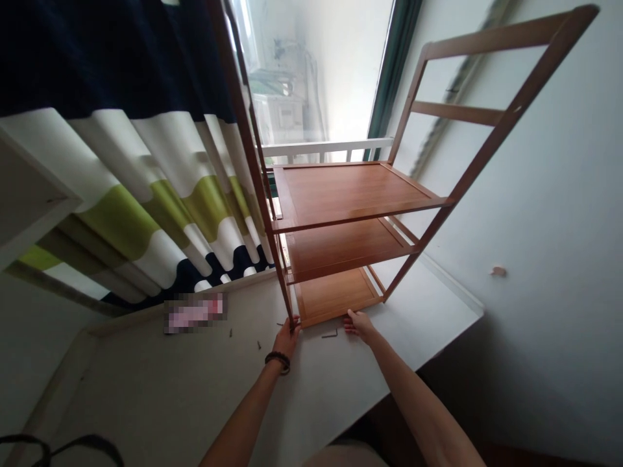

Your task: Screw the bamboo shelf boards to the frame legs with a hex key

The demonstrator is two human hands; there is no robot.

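A tall brown wooden shelf rack [341,194] with three flat boards stands on a white tabletop [195,389] in front of me. My left hand [287,337], with a dark band on the wrist, grips the foot of the rack's near left post. My right hand [359,323] rests with fingers curled on the front edge of the lowest board [335,295]. A small metal hex key [329,335] lies on the tabletop between my hands.
Several small screws [259,344] lie scattered on the tabletop left of my hands. A striped curtain [146,214] hangs at left, a window [311,78] behind the rack, a white wall [545,246] at right. The table's edge runs near right.
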